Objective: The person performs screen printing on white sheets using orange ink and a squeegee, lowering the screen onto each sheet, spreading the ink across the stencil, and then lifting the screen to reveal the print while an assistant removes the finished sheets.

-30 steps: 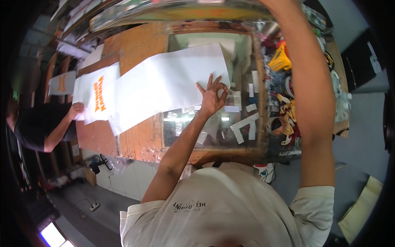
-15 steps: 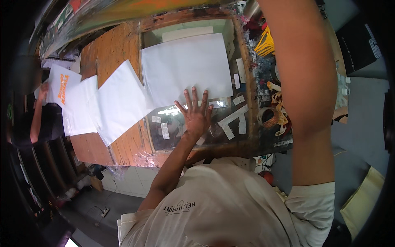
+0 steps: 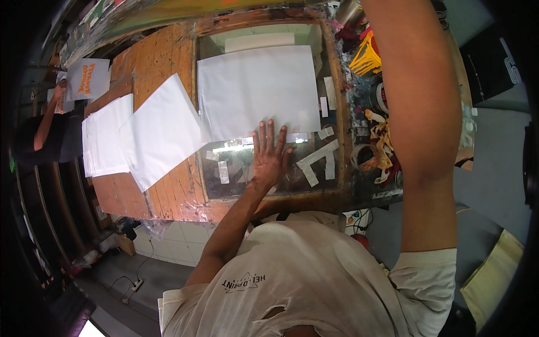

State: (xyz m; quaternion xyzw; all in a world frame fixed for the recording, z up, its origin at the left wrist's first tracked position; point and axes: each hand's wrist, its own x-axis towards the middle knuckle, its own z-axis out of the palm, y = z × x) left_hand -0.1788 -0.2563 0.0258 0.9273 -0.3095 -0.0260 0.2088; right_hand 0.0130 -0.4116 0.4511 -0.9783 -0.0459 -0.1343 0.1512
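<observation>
A: How is the left hand [image 3: 269,160] placed?

B: Its fingers are stretched and slightly apart; nothing is gripped. The near edge of the white sheet [image 3: 258,92] is touched by the fingertips, and this sheet is laid flat over the glass panel [image 3: 216,191] of the table [image 3: 179,191].

A: And the right hand?

B: Its state cannot be told; only the right arm [image 3: 424,123] is seen, extended past the upper border.

A: What could go wrong?

B: The sheet could perhaps be turned askew, if it is pushed unevenly by the fingers. Also, its left edge seems to be met by the second sheet [image 3: 165,132], so both could be disturbed together.

A: Are containers seen?

B: A metal can [image 3: 349,12] is seen at the far right; its contents cannot be made out. Far to the left, a printed sheet [image 3: 92,78] is held up by a co-worker's hand [image 3: 60,87].
</observation>
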